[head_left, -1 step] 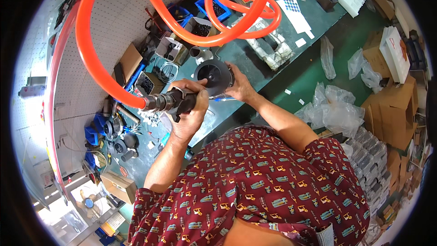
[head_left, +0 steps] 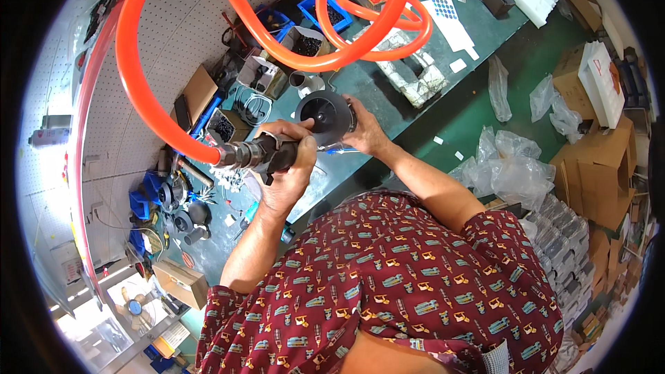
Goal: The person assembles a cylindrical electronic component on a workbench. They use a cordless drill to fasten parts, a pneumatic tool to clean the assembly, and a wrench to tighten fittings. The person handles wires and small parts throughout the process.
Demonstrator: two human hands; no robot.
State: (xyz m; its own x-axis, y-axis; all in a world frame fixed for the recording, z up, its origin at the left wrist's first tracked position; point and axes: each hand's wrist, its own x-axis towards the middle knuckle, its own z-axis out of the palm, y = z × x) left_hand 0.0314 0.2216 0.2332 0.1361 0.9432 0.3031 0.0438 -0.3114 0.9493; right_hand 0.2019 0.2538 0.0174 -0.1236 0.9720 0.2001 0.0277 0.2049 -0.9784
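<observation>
My left hand (head_left: 294,173) is wrapped round a black air tool (head_left: 274,154) with a metal coupling at its back end. A thick orange air hose (head_left: 170,121) runs from that coupling up and over the bench. The tool's front end is hidden by my fingers. My right hand (head_left: 367,131) grips the side of a round black housing (head_left: 325,106), whose open face shows a wheel-like inside with a centre hub. A left fingertip reaches the housing's near left rim; whether it touches, I cannot tell. Both things are held above the green bench (head_left: 381,121).
Coils of the hose hang over blue bins (head_left: 331,14) and small cartons at the back. A foam-like block (head_left: 415,76) and a white sheet (head_left: 447,17) lie on the bench to the right. Black round parts (head_left: 187,218) sit at left. Plastic bags (head_left: 512,166) and cartons (head_left: 596,166) fill the floor.
The hose coils at the top have shifted slightly to the right. Both hands, the tool and the housing stay in place.
</observation>
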